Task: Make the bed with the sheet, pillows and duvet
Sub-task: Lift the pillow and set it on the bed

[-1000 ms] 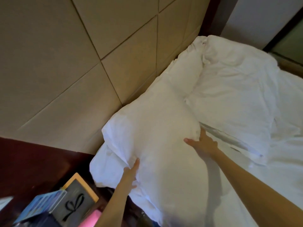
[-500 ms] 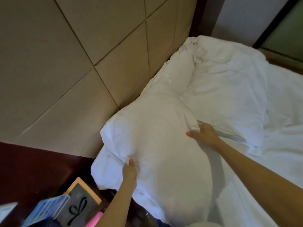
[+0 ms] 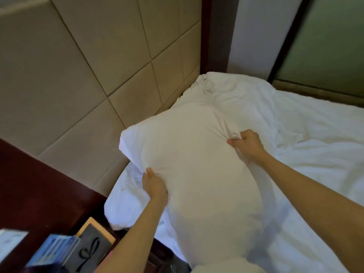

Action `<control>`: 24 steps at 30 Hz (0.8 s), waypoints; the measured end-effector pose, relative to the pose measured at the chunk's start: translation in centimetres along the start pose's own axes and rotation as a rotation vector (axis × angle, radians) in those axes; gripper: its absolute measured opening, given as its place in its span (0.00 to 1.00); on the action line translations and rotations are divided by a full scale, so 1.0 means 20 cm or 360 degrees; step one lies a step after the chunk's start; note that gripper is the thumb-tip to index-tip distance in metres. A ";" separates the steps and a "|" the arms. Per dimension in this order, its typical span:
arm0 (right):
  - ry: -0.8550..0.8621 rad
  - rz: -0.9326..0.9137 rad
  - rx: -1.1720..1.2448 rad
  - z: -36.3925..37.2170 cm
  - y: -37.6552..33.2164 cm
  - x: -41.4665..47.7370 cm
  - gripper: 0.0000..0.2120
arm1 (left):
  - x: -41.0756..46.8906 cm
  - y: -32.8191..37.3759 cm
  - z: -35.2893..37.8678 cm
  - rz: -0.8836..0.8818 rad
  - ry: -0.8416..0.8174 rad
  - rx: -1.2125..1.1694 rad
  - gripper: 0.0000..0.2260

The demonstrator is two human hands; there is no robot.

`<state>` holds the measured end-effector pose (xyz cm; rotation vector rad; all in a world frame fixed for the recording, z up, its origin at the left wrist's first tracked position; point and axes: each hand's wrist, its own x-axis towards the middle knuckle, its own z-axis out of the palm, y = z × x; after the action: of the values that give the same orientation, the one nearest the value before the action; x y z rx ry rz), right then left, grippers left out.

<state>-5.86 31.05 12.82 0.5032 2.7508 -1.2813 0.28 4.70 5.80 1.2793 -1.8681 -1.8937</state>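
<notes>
Gone from flat fingers laid on the pillow (image 3: pixel 197 164) a second ago to a full grab on both sides, and hauled it up, nearer the camera. Gripping a bunch of cover with the left hand (image 3: pixel 154 184) at the pillow's left edge, centre-left of frame. Pinching a gathered fold with the right hand (image 3: pixel 247 143) at its right edge, centre-right. Hands well apart, each clamped on the pillow. Holding it in mid-frame with the top end toward the padded headboard (image 3: pixel 98 66) and the bottom end cut off by the lower frame edge. Under its left side, more white bedding (image 3: pixel 126 209); cannot tell whether pillow or sheet. At upper right, a rumpled duvet (image 3: pixel 256 107). At lower left, a dark wooden table (image 3: pixel 39 184) carrying a blue box (image 3: pixel 53 251) and a grey box with a black bow (image 3: pixel 92 247).
</notes>
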 end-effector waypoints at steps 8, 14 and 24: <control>0.0272 -0.0056 0.0457 -0.53 0.33 -0.45 0.23 | -0.61 0.11 0.06 0.0392 -0.0087 -0.0079 0.16; 0.0499 0.0024 0.0664 -0.93 0.66 -0.74 0.15 | -1.08 0.22 0.24 0.0758 -0.0330 0.0007 0.17; 0.0844 0.0139 0.0831 -1.44 1.11 -0.97 0.16 | -1.62 0.22 0.72 0.0993 -0.0790 0.0049 0.13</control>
<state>21.85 61.00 19.09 1.1312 2.6828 -2.1095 8.59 35.83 21.22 0.1553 -2.1709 -1.9095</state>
